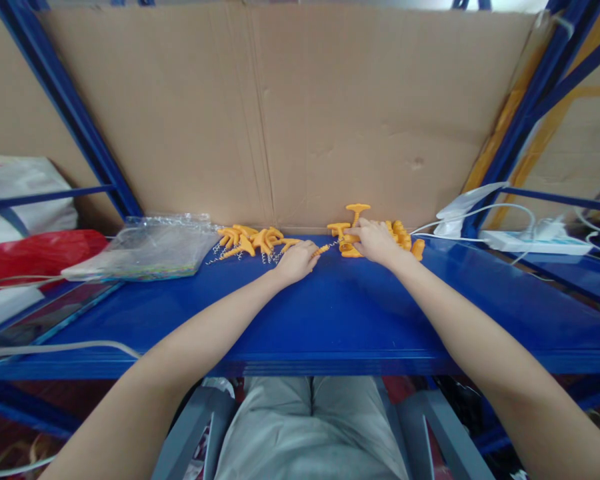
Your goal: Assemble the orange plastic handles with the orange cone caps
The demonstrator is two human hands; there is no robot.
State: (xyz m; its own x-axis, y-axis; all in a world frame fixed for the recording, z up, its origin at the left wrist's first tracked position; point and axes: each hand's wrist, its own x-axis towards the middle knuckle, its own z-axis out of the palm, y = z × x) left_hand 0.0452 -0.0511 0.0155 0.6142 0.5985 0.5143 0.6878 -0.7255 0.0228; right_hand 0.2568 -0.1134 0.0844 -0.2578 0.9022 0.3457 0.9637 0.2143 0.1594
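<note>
1. Both hands work at the back of a blue shelf, close together but not touching, with the bare forearms reaching in from the lower corners.
2. The left hand is curled, and its fingertips pinch a small orange pin that points right toward the other hand.
3. The right hand lies with its fingers bent over a flat orange piece on the shelf. Whether it truly grips the piece or only steadies it cannot be told.
4. The pin sits between the two hands, just above the shelf surface. A thin wire spring seems to run from its tip toward the right hand's fingers.
5. Two orange T-shaped parts stand upright just behind the right hand, near the cardboard backing. More orange parts are bunched to the right of that hand.
6. A loose heap of orange pieces lies left of the left hand, with small springs scattered at its near edge.
7. Farther left lies a clear plastic bag, and beyond it a red bag.
8. A white power strip with a white cable rests at the shelf's right end, well apart from the hands.
</note>
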